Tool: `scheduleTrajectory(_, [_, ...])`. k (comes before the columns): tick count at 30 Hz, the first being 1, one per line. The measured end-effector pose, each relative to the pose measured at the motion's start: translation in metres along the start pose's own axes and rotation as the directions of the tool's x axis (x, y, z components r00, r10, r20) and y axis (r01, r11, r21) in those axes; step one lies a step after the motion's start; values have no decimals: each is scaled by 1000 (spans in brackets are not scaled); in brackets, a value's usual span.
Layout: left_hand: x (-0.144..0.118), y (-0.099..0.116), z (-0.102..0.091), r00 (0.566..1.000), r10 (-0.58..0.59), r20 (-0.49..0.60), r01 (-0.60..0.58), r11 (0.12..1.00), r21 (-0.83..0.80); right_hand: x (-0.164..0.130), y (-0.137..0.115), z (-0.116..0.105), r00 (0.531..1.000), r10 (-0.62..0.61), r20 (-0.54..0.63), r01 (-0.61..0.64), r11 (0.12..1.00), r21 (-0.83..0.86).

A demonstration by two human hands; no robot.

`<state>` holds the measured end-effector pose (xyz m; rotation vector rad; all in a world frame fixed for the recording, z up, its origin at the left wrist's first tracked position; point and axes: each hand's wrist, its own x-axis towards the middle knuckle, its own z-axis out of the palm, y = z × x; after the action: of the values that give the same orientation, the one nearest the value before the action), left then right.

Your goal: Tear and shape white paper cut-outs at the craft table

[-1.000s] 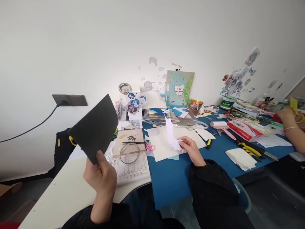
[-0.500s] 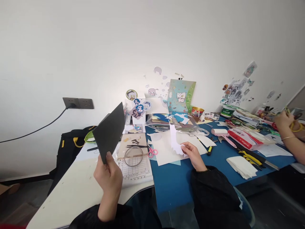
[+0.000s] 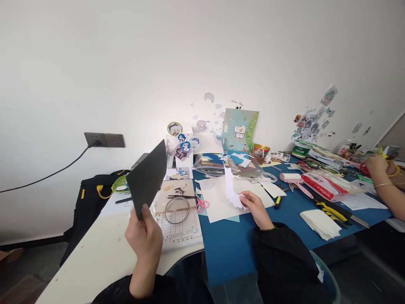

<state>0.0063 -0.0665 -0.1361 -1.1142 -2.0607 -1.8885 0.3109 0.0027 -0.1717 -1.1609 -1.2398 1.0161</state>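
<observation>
My left hand (image 3: 144,234) grips a dark grey flat card (image 3: 147,177) by its lower corner and holds it upright above the pale table. My right hand (image 3: 255,207) pinches a white paper cutout (image 3: 233,190) with a jagged edge, over a large white sheet (image 3: 211,211). Between the hands lie pink-handled scissors (image 3: 201,205), black tweezers (image 3: 182,196) and a round clear disc with a dark rim (image 3: 177,210). The tweezers and part of the disc rest on a light board (image 3: 167,188).
A yellow-black cutter (image 3: 277,202), a lint roller (image 3: 292,178), a red-white box (image 3: 322,185), folded tissues (image 3: 319,223) and pliers (image 3: 329,211) lie to the right. Another person's hand (image 3: 376,166) works at far right. A black bag (image 3: 95,198) hangs left.
Both hands keep their holds on the dark card and the paper cutout. The card is turned very slightly; the view has shifted a little. The other person's hand has moved slightly.
</observation>
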Motion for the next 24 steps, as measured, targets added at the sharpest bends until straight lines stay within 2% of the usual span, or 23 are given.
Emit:
scheduleTrajectory(11, [0, 1, -1, 1000, -18, 16, 17, 1000, 13, 3, 0, -1, 995, -83, -59, 82, 997, -16])
scheduleTrajectory(24, [1, -1, -2, 999, -31, 40, 29, 998, 49, 6, 4, -2, 990, -114, -81, 113, 993, -13])
